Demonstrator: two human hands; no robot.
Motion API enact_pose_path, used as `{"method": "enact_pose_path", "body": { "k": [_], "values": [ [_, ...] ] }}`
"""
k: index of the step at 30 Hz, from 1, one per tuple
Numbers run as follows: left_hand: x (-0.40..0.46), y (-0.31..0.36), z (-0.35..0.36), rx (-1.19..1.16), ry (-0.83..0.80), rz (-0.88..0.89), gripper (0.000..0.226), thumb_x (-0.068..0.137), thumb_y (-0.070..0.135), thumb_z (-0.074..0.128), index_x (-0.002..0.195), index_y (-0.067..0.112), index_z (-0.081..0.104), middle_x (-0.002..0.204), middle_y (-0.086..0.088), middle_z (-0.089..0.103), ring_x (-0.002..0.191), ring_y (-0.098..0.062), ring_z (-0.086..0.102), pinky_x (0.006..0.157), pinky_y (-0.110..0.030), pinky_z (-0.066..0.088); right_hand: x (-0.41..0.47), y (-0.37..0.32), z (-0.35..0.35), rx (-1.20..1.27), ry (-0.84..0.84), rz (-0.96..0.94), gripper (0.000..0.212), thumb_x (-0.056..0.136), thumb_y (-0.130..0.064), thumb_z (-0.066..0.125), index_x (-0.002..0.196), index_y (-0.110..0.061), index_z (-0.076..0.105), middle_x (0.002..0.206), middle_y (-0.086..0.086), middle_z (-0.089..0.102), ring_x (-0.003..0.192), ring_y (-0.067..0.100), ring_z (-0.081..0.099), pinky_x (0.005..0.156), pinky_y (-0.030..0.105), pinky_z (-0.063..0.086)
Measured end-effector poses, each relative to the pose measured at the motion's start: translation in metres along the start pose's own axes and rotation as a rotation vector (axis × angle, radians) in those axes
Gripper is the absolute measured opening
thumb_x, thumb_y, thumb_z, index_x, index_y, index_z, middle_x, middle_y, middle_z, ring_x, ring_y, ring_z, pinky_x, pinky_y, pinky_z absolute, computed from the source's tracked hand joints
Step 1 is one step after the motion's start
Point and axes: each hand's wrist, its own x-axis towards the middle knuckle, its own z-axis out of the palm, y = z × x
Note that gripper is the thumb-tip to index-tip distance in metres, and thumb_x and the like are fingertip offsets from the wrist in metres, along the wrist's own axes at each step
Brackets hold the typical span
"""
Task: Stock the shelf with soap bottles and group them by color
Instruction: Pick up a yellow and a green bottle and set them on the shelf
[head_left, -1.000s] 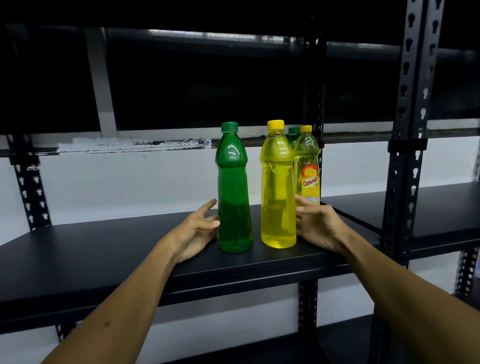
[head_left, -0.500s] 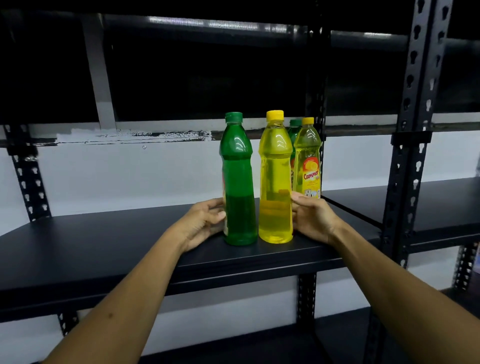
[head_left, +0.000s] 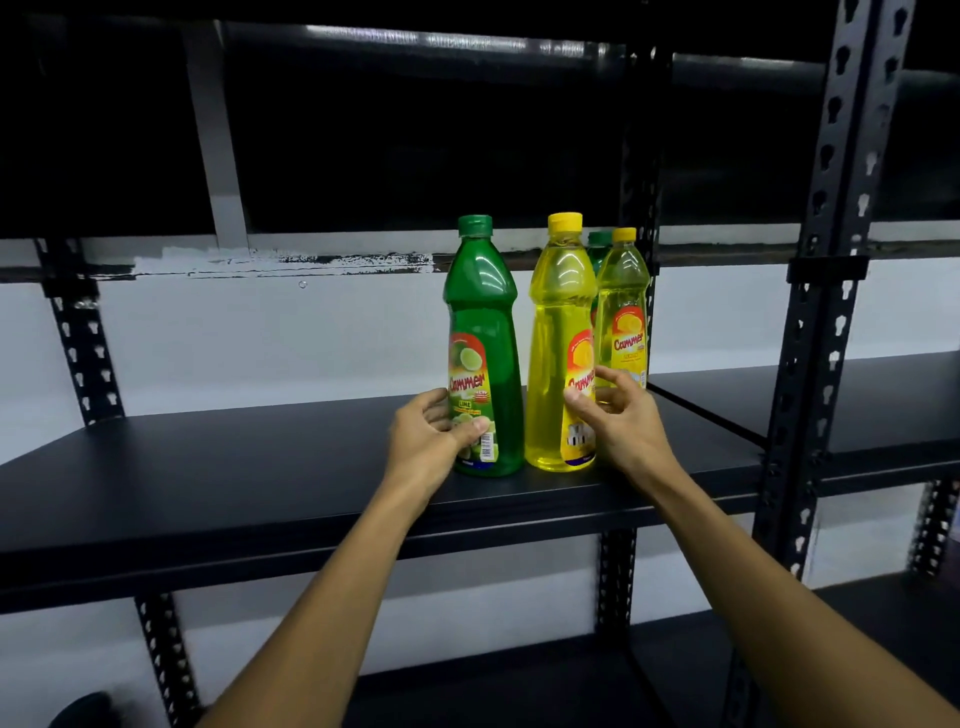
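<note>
Soap bottles stand near the front of the shelf (head_left: 208, 483): your left hand (head_left: 431, 436) fingers wrap the green bottle (head_left: 483, 332), your right hand (head_left: 618, 415) fingers pinch the yellow bottle (head_left: 558, 322), probably to turn both labels forward, colours side by side.

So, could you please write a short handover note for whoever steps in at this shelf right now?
Left hand: grips the lower body of the front green plastic soap bottle.
Right hand: thumb and fingers pinch the label of the front yellow plastic soap bottle.
Both stand upright near the front edge of the black metal shelf. Behind them stand a second yellow bottle and a mostly hidden green-capped bottle.
Done: four bottles on the shelf.
Left: probably finish facing the labels; confirm colour rows.
</note>
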Motion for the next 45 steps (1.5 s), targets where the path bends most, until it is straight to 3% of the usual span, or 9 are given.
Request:
{"method": "enact_pose_path", "body": {
  "k": [3,10,14,17,20,28,33,38,45],
  "values": [
    [-0.002,-0.001,-0.001,0.003,-0.022,0.009,0.058,0.068,0.011,0.086,0.12,0.01,0.063,0.107,-0.006,0.071,0.092,-0.016,0.071,0.082,-0.033,0.058,-0.001,0.004,-0.003,-0.074,-0.056,-0.033,0.088,0.065,-0.053,0.081,0.139,-0.033,0.038,0.123,0.001,0.053,0.109,0.016,0.057,0.08,0.028,0.052],
    [-0.002,0.0,-0.009,-0.046,-0.148,-0.059,0.047,0.076,-0.003,0.076,0.118,0.013,0.06,0.109,-0.004,0.07,0.098,-0.015,0.068,0.08,-0.03,0.056,0.001,0.003,-0.009,0.047,-0.2,0.031,0.078,0.079,-0.012,0.075,0.139,-0.03,0.03,0.119,0.006,0.06,0.105,0.019,0.064,0.085,0.033,0.053],
    [-0.003,-0.001,-0.01,-0.076,-0.161,-0.073,0.057,0.074,-0.005,0.077,0.124,0.012,0.055,0.11,-0.006,0.07,0.101,-0.02,0.069,0.088,-0.037,0.056,0.001,0.003,-0.007,0.015,-0.158,0.026,0.081,0.072,-0.025,0.08,0.134,-0.036,0.03,0.118,0.004,0.059,0.104,0.018,0.064,0.083,0.033,0.055],
    [-0.005,-0.001,-0.008,-0.046,-0.099,-0.043,0.054,0.069,0.0,0.083,0.113,0.02,0.058,0.106,-0.003,0.071,0.096,-0.018,0.07,0.082,-0.035,0.058,-0.002,0.0,-0.003,-0.042,-0.113,-0.001,0.081,0.072,-0.03,0.08,0.131,-0.04,0.026,0.114,-0.002,0.056,0.1,0.012,0.062,0.072,0.022,0.053],
    [-0.009,-0.001,-0.007,0.009,-0.024,-0.017,0.062,0.064,0.005,0.087,0.118,0.014,0.059,0.103,-0.003,0.071,0.091,-0.016,0.071,0.077,-0.035,0.059,-0.004,0.0,-0.005,-0.058,-0.123,-0.022,0.083,0.069,-0.037,0.079,0.133,-0.039,0.025,0.116,0.001,0.054,0.103,0.015,0.061,0.078,0.027,0.054],
    [-0.011,-0.002,-0.003,0.161,0.082,0.044,0.071,0.062,0.019,0.091,0.126,0.01,0.06,0.108,-0.002,0.068,0.092,-0.012,0.068,0.08,-0.033,0.059,-0.002,0.0,-0.009,-0.012,-0.147,0.0,0.08,0.07,-0.029,0.077,0.135,-0.034,0.031,0.115,0.005,0.058,0.103,0.017,0.062,0.077,0.027,0.054],
    [-0.005,-0.005,-0.011,0.045,0.007,-0.031,0.066,0.066,0.015,0.088,0.123,0.013,0.056,0.116,-0.005,0.065,0.101,-0.015,0.065,0.083,-0.034,0.057,-0.001,0.001,-0.011,-0.011,-0.137,0.003,0.08,0.074,-0.024,0.078,0.14,-0.03,0.032,0.116,0.004,0.056,0.103,0.016,0.062,0.077,0.028,0.054],
    [-0.003,-0.007,-0.013,-0.015,-0.063,-0.083,0.066,0.065,0.009,0.087,0.12,0.017,0.051,0.115,-0.011,0.068,0.101,-0.022,0.068,0.084,-0.039,0.058,0.002,0.006,-0.012,-0.057,-0.155,0.023,0.096,0.059,-0.041,0.084,0.137,-0.038,0.03,0.123,0.009,0.053,0.11,0.025,0.06,0.091,0.043,0.054],
    [-0.003,-0.008,-0.01,0.059,-0.016,-0.056,0.071,0.064,0.014,0.089,0.126,0.014,0.054,0.116,-0.008,0.067,0.099,-0.018,0.068,0.079,-0.034,0.058,0.006,0.01,-0.01,-0.073,-0.158,0.052,0.098,0.051,-0.048,0.088,0.128,-0.049,0.029,0.121,0.013,0.055,0.107,0.025,0.063,0.084,0.038,0.057]
  ]
}}
